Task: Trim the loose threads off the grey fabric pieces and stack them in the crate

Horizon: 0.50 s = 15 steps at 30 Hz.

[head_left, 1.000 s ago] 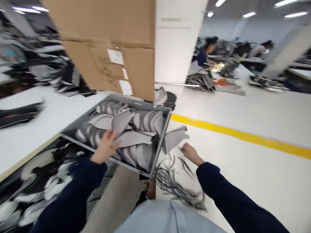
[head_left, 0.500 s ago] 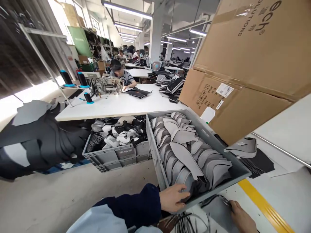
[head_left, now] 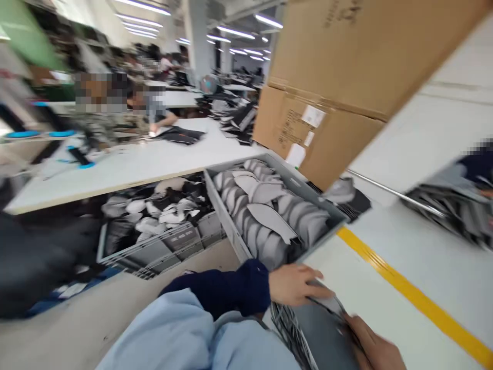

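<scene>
At the lower right, my right hand grips the edge of a dark grey fabric piece, fingers closed on it. Just to the left, the fingers of my left hand close over the upper edge of that same piece, slightly blurred. Beyond my left hand stands a grey plastic crate holding rows of curved, light grey padded pieces; one long piece lies across the top. Thin dark strips hang beside the fabric piece, partly hidden by my sleeve.
A second grey crate full of scraps stands under the white table. A large cardboard box rises behind the first crate. Yellow tape crosses the white surface on the right. A co-worker sits at the far left.
My left hand has moved from the near end of the crate to the fabric piece by my right hand. The view has swung right, bringing another person's sleeve in at the right edge.
</scene>
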Each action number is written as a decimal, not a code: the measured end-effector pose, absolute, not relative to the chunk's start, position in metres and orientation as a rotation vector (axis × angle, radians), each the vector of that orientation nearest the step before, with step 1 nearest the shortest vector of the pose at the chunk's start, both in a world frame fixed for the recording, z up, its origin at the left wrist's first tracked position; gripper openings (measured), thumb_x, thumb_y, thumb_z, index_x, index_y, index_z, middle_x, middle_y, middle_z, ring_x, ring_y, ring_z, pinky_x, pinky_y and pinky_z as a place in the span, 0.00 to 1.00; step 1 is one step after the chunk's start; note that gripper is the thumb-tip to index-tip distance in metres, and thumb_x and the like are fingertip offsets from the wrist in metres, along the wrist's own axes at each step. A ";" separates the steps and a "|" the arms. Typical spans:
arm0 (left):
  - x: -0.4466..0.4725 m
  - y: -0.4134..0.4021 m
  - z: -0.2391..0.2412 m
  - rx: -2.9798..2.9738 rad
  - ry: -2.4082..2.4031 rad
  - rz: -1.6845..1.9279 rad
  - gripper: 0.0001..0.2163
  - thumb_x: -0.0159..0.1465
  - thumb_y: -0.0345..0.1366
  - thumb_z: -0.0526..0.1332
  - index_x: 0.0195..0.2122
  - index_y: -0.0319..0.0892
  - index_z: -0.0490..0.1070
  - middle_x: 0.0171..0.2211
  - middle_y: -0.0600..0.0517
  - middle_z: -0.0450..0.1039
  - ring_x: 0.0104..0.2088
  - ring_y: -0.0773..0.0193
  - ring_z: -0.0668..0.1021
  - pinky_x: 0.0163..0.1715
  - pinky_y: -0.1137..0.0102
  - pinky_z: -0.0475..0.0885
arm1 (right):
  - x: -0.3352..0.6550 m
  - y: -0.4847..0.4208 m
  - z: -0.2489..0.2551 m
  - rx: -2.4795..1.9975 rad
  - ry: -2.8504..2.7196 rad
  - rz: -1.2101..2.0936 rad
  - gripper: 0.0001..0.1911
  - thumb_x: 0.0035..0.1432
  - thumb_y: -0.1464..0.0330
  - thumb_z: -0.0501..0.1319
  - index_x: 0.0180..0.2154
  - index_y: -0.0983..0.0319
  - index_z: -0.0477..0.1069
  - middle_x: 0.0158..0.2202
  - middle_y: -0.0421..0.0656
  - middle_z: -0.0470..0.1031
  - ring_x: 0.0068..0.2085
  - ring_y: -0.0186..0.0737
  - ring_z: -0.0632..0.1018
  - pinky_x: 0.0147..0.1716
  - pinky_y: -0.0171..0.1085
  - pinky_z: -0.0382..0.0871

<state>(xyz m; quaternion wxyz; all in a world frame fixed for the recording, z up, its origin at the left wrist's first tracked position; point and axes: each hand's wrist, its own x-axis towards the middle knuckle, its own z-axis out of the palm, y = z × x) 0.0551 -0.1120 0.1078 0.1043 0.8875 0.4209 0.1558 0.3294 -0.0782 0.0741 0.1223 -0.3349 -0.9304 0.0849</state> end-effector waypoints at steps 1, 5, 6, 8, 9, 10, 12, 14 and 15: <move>0.051 -0.116 0.112 2.571 1.312 0.412 0.20 0.65 0.43 0.52 0.58 0.51 0.63 0.59 0.46 0.59 0.52 0.53 0.68 0.40 0.66 0.70 | 0.318 -0.090 0.084 -0.974 -2.741 0.276 0.20 0.57 0.72 0.46 0.47 0.56 0.68 0.41 0.47 0.76 0.38 0.45 0.79 0.33 0.40 0.75; 0.029 -0.121 0.127 2.416 1.434 0.409 0.19 0.67 0.41 0.45 0.57 0.47 0.63 0.54 0.43 0.64 0.48 0.52 0.69 0.35 0.67 0.69 | 0.273 -0.101 0.125 -1.022 -2.778 0.449 0.16 0.58 0.74 0.46 0.44 0.64 0.67 0.36 0.48 0.75 0.35 0.43 0.77 0.33 0.39 0.71; 0.024 -0.120 0.130 2.362 1.348 0.423 0.19 0.67 0.40 0.45 0.56 0.44 0.65 0.48 0.43 0.68 0.43 0.55 0.71 0.35 0.68 0.68 | 0.266 -0.098 0.131 -1.028 -2.766 0.518 0.14 0.59 0.73 0.47 0.43 0.64 0.68 0.36 0.47 0.75 0.35 0.42 0.77 0.34 0.39 0.70; 0.016 -0.120 0.136 2.122 1.176 0.377 0.20 0.67 0.42 0.45 0.46 0.39 0.72 0.30 0.49 0.69 0.29 0.63 0.70 0.28 0.72 0.65 | 0.261 -0.096 0.136 -0.971 -2.728 0.692 0.11 0.61 0.71 0.49 0.42 0.63 0.67 0.36 0.46 0.75 0.36 0.39 0.76 0.35 0.36 0.68; 0.013 -0.122 0.138 1.961 1.120 0.350 0.21 0.66 0.44 0.45 0.38 0.37 0.73 0.24 0.53 0.65 0.25 0.66 0.66 0.25 0.73 0.62 | 0.261 -0.097 0.136 -0.928 -2.709 0.775 0.10 0.62 0.69 0.50 0.41 0.63 0.67 0.36 0.45 0.75 0.36 0.38 0.75 0.36 0.35 0.68; 0.011 -0.125 0.140 1.791 1.087 0.333 0.21 0.65 0.46 0.46 0.31 0.37 0.72 0.20 0.55 0.60 0.22 0.68 0.63 0.23 0.74 0.60 | 0.261 -0.100 0.136 -0.904 -2.685 0.830 0.10 0.63 0.65 0.52 0.41 0.62 0.67 0.36 0.44 0.75 0.36 0.38 0.75 0.36 0.35 0.67; 0.011 -0.132 0.142 1.492 1.074 0.355 0.22 0.61 0.51 0.49 0.23 0.38 0.67 0.19 0.56 0.57 0.22 0.69 0.60 0.22 0.74 0.57 | 0.265 -0.109 0.135 -0.953 -2.623 0.815 0.17 0.62 0.57 0.53 0.43 0.62 0.66 0.37 0.44 0.74 0.36 0.38 0.75 0.35 0.35 0.67; 0.013 -0.137 0.143 1.296 1.085 0.401 0.21 0.57 0.53 0.53 0.21 0.38 0.64 0.19 0.56 0.59 0.23 0.68 0.60 0.23 0.73 0.58 | 0.269 -0.121 0.139 -1.084 -2.556 0.654 0.25 0.61 0.51 0.49 0.49 0.63 0.63 0.40 0.46 0.72 0.36 0.39 0.75 0.33 0.36 0.68; 0.015 -0.139 0.144 1.230 1.095 0.414 0.21 0.56 0.54 0.56 0.21 0.38 0.64 0.19 0.56 0.59 0.23 0.68 0.60 0.23 0.73 0.57 | 0.269 -0.126 0.142 -1.125 -2.534 0.557 0.27 0.62 0.50 0.46 0.51 0.63 0.61 0.41 0.47 0.71 0.35 0.39 0.74 0.32 0.36 0.67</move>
